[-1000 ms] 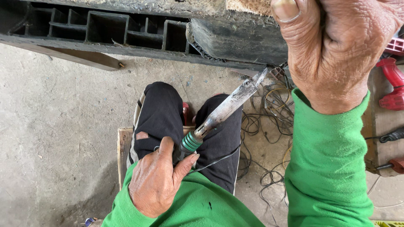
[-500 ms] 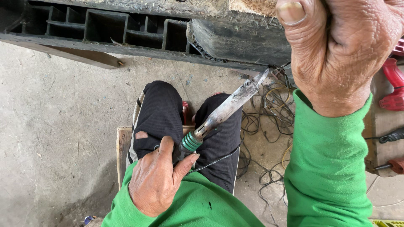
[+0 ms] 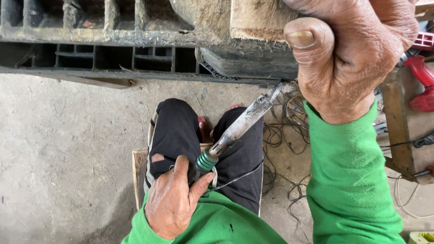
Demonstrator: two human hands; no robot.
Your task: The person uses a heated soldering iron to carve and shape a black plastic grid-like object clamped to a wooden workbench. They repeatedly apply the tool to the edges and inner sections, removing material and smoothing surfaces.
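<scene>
Green-collared soldering iron [image 3: 235,131] grasped at the handle by left hand [image 3: 174,203], metal shaft slanting up beyond the grip toward the black plastic crate [image 3: 135,49]. Probably light, stiff, hot forward of the collar. Right hand [image 3: 348,54] clenched, contents hidden.

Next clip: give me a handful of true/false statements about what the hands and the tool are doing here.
1. The left hand grips a soldering iron by its green handle. True.
2. The iron's tip points down at the floor. False: it points up toward the black plastic part.
3. The right hand is clenched, raised near the camera. True.
4. Both sleeves are red. False: the sleeves are green.
5. Wires lie tangled on the floor. True.
</scene>
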